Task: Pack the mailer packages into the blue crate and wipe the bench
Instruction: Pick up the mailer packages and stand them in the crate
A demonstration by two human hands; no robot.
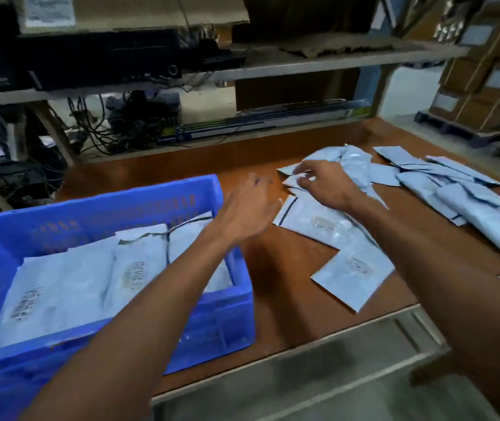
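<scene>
Blue crate (121,205), near left on desk (273,284), held packed mailers (69,284). Loose mailers (455,196) lay right. Right hand (321,185) pinched one small mailer (291,181); left hand (248,208) hovered, fingers straight, empty.

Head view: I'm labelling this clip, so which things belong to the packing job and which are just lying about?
Job: blue crate, packed mailers, loose mailers, bench, left hand, right hand pinching a mailer.
Lying about: cables, black equipment, cardboard boxes.
</scene>
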